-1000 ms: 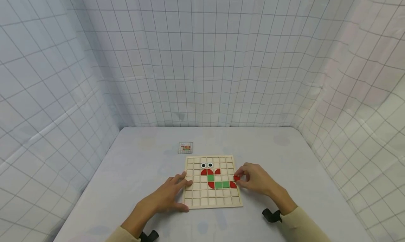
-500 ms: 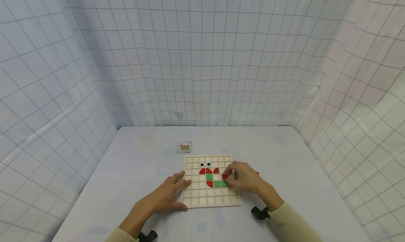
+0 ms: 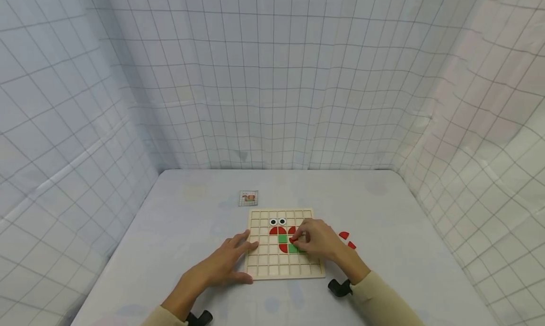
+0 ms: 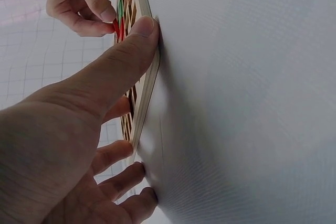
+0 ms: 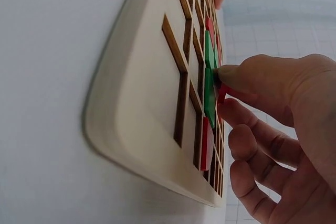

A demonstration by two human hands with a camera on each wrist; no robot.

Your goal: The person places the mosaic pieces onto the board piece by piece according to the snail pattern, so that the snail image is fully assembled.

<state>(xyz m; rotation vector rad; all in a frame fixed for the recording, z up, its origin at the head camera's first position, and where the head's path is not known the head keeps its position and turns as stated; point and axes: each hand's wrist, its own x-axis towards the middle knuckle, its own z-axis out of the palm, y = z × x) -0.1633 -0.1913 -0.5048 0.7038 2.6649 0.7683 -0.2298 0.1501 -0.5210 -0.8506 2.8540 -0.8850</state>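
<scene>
My right hand (image 3: 319, 241) pinches a red quarter-circle tile (image 5: 222, 94) between thumb and index finger, right over a cell of the wooden grid board (image 3: 268, 270). In the right wrist view its other fingers are loosely bent. Around that cell sit a green square tile (image 3: 283, 239), another green one (image 3: 293, 249) and several red quarter-circle tiles. Two eye tiles (image 3: 273, 222) lie higher up. My left hand (image 3: 221, 264) rests with spread fingers along the board's left side, the thumb touching its near edge in the left wrist view.
Beside the right forearm, two loose red tiles (image 3: 344, 234) lie on the white table (image 3: 187, 222). A small picture card (image 3: 248, 198) sits beyond the board's far left corner. Grid-patterned curtains (image 3: 272, 103) surround the table at the back and sides.
My right hand has moved left with the red tile, from the board's right edge to its middle. Loose red tiles on the right have come into view. The left hand stays put.
</scene>
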